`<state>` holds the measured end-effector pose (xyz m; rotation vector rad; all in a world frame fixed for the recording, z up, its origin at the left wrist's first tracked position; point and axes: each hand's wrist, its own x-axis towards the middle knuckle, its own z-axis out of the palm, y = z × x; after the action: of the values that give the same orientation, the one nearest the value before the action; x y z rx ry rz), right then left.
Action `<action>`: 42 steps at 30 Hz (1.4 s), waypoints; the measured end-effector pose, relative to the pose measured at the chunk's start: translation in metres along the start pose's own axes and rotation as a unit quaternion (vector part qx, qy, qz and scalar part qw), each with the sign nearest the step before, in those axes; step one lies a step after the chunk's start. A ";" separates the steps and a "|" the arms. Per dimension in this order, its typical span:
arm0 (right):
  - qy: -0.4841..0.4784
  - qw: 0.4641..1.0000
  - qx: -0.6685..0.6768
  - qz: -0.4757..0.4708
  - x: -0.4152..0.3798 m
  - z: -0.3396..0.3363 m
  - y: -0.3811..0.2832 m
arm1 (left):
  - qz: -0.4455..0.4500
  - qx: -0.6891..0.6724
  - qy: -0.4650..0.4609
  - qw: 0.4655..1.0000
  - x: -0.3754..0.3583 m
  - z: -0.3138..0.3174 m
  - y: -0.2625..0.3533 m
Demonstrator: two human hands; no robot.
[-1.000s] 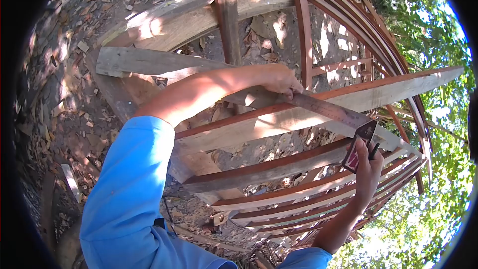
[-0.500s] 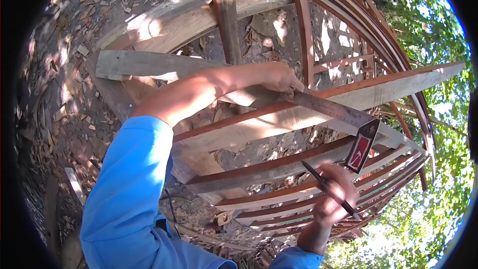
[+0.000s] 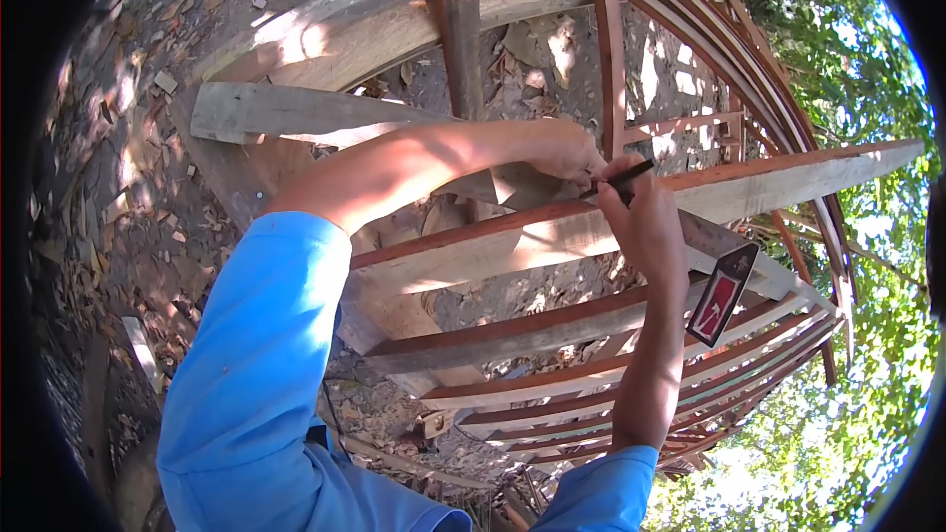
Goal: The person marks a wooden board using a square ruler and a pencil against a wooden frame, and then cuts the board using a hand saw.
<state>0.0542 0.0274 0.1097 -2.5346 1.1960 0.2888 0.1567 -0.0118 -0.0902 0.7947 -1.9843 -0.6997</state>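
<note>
My left hand [image 3: 572, 153] is closed on the end of a metal square's ruled blade [image 3: 705, 233], at the red-edged plank [image 3: 532, 242]. The blade slants down to the right across the plank to the dark handle with a red panel [image 3: 723, 296]. My right hand [image 3: 641, 207] pinches a dark pencil [image 3: 631, 173], its tip close to my left fingertips at the plank's upper edge. Part of the blade is hidden behind my right hand.
Several curved wooden ribs [image 3: 552, 333] lie below the plank. A grey board [image 3: 296, 116] passes under my left forearm. An upright post [image 3: 459, 30] and a reddish beam [image 3: 605, 39] stand beyond. Wood chips litter the ground [image 3: 128, 197]; foliage [image 3: 838, 49] fills the right.
My right hand has moved up and left with the pencil, from beside the square's handle to my left fingertips. My left hand stays on the blade.
</note>
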 end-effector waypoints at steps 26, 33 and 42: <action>-0.106 0.968 -0.222 -0.044 0.024 0.021 0.002 | 0.000 -0.019 0.007 1.000 0.001 0.008 -0.008; -0.144 0.952 -0.267 -0.034 0.028 0.005 -0.012 | -0.027 0.006 -0.015 1.000 0.000 0.006 -0.006; -0.124 0.947 -0.297 -0.007 0.007 -0.032 -0.048 | -0.036 -0.016 -0.031 0.999 -0.001 0.001 0.003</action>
<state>0.0974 0.0393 0.1475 -2.8681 1.1120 1.0745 0.1553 -0.0084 -0.0891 0.8377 -2.0040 -0.8046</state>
